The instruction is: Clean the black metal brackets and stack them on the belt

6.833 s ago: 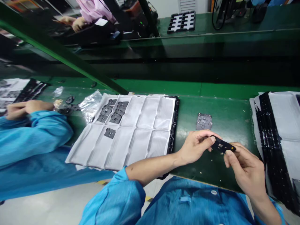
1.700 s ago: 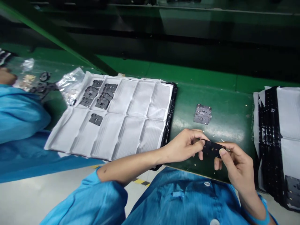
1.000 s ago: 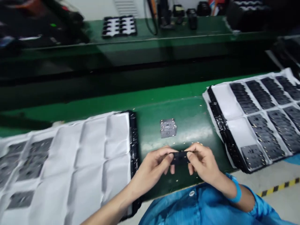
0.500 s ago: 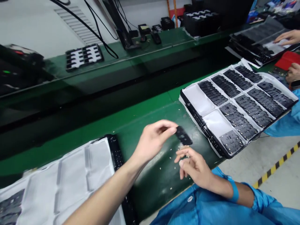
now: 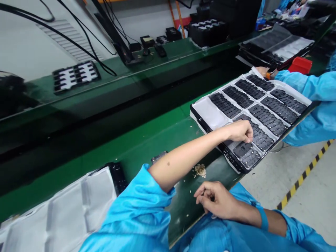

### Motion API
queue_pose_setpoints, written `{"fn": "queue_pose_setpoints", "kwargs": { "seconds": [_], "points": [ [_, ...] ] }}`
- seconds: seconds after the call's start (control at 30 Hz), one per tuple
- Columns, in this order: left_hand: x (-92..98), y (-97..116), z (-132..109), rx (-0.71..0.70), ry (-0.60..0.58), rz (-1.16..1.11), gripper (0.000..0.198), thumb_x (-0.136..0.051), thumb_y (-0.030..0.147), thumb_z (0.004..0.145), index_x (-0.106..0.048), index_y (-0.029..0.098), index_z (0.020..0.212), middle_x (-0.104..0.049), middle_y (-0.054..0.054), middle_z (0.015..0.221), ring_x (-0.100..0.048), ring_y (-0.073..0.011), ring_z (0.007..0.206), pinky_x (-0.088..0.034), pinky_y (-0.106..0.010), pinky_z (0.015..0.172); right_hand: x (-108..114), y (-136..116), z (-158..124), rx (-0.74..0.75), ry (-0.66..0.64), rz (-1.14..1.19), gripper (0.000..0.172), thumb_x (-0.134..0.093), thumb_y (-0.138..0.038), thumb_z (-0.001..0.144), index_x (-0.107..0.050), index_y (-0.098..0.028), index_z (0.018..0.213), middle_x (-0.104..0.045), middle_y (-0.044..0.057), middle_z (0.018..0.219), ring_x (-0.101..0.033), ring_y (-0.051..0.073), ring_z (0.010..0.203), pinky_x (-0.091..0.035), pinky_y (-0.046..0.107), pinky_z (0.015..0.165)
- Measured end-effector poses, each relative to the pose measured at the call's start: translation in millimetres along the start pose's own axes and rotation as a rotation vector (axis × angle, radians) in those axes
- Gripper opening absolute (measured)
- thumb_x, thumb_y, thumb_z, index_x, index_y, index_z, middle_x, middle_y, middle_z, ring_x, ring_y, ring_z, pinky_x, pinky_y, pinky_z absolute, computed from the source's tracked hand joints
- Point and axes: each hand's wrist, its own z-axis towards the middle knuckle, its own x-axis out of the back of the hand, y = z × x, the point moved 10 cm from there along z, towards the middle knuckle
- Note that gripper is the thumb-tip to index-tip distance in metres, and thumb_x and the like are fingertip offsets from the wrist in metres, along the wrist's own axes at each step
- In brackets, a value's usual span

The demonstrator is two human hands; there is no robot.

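Observation:
My left hand [image 5: 240, 131] reaches across to the right and rests, knuckles up, on a black tray [image 5: 207, 125] lined with white. Rows of flat black parts [image 5: 267, 119] fill the tray. The fingers curl down onto the near compartment's parts [image 5: 245, 152], and what they hold is hidden. My right hand [image 5: 215, 202] lies at the near edge of the green table [image 5: 136, 147], fingers loosely curled together with nothing visible in them. A small heap of pale scraps [image 5: 200, 170] lies between the two hands.
A second white-lined tray [image 5: 65, 210] sits at the lower left. A small stack of grey parts [image 5: 158, 157] peeks out behind my left forearm. A co-worker's blue sleeve [image 5: 315, 101] borders the right tray. A red box [image 5: 300, 64] stands beyond it, and more trays sit on the far bench.
My left hand carried the black part right, from above the table to the right tray. My right hand let go of it and dropped to the table edge. The view swung right.

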Motion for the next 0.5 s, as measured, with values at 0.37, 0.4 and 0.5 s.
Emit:
{"fn": "queue_pose_setpoints", "kwargs": {
  "seconds": [0.37,0.4,0.5],
  "points": [
    [-5.2,13,-28,-0.017,0.091,0.420,0.018,-0.082,0.014,0.087,-0.080,0.014,0.106,-0.078,-0.011,0.111,-0.071,-0.0253,0.104,-0.052,-0.033,0.085,-5,5,3,0.013,-0.016,-0.019,0.010,-0.066,-0.017,0.085,-0.071,-0.018,0.094,-0.067,-0.004,0.067,-0.058,0.008,0.050,-0.044,0.018,0.049],
    [-5.0,15,-32,-0.007,0.096,0.444,0.019,-0.083,0.017,0.088,-0.079,0.014,0.107,-0.078,-0.013,0.113,-0.071,-0.0269,0.105,-0.052,-0.034,0.085,-4,6,3,0.012,-0.008,-0.024,0.009,-0.067,-0.017,0.085,-0.071,-0.018,0.094,-0.069,-0.004,0.068,-0.058,0.008,0.050,-0.044,0.018,0.050],
    [-5.7,16,-44,0.065,0.097,0.483,0.028,-0.085,0.031,0.090,-0.077,0.011,0.108,-0.077,-0.017,0.113,-0.073,-0.0310,0.104,-0.054,-0.037,0.084,-2,7,4,0.008,0.001,-0.042,0.010,-0.069,-0.019,0.086,-0.072,-0.018,0.095,-0.074,-0.001,0.073,-0.060,0.009,0.052,-0.046,0.019,0.052]
  ]
}}
